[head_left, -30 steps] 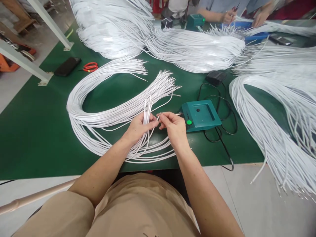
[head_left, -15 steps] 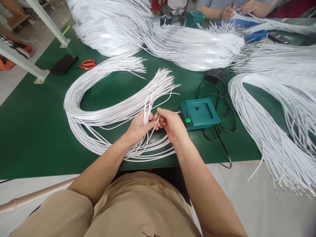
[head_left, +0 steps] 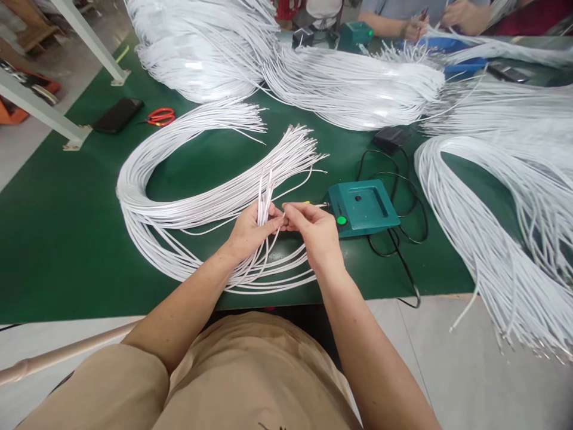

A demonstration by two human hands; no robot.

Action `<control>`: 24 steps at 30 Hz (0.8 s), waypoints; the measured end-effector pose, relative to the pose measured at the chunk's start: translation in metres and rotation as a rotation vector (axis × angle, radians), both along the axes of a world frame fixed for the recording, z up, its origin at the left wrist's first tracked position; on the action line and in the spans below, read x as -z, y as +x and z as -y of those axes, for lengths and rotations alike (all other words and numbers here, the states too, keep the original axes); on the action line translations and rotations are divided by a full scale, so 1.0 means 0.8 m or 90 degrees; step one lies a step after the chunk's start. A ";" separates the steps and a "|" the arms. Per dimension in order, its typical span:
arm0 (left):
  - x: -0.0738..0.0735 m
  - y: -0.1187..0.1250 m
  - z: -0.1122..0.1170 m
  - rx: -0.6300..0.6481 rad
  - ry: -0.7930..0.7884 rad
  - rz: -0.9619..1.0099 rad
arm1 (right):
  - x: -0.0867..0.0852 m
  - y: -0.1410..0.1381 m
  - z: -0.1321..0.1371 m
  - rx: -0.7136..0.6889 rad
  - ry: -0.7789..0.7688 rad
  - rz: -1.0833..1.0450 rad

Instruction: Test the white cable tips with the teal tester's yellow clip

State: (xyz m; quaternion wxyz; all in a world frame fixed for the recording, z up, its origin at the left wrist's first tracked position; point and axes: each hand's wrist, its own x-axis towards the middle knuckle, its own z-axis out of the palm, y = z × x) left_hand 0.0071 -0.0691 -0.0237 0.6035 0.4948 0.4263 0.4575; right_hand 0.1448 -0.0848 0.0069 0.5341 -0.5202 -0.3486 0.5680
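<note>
Several white cables (head_left: 265, 206) stand up out of my left hand (head_left: 250, 230), which is closed round them; their lengths trail down onto the green table. My right hand (head_left: 316, 230) meets the left, its thumb and fingers pinching the end part of one white cable (head_left: 274, 240). The fingertips partly hide that end. Just right of my right hand sits a teal box (head_left: 363, 206) with a lit green button and a metal shaft pointing at the hand. A curved bundle of white cables (head_left: 179, 206) lies behind and left of my hands.
Large heaps of white cables (head_left: 358, 89) lie at the back and a looped bundle (head_left: 474, 227) hangs over the right edge. Red-handled scissors (head_left: 162, 116) and a dark phone (head_left: 119, 115) lie at the left. A black cord (head_left: 405, 263) runs by the box. A co-worker's hands (head_left: 463, 15) work opposite.
My right hand has turned slightly and its fingers have closed over the cable end, which stuck out more before. A bit of yellow now shows behind the hand. The left hand has hardly moved.
</note>
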 end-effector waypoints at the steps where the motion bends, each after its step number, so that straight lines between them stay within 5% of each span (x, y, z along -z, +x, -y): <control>1: 0.000 0.000 0.000 0.000 -0.004 0.009 | 0.001 0.000 0.000 0.008 0.018 0.045; 4: 0.000 -0.001 -0.001 0.033 -0.050 0.063 | 0.008 -0.001 0.002 0.027 0.092 0.216; 11: -0.005 0.001 -0.001 0.095 -0.197 0.174 | 0.021 0.003 0.004 -0.055 0.405 0.931; 15: -0.006 0.003 -0.002 0.066 -0.201 0.143 | 0.011 0.024 -0.006 -0.141 0.439 1.010; 19: -0.001 0.005 -0.008 0.023 -0.194 0.067 | -0.002 0.052 -0.026 -0.143 0.394 1.044; 24: 0.006 0.008 -0.015 0.012 -0.177 0.016 | -0.006 0.070 -0.043 -0.270 0.354 1.096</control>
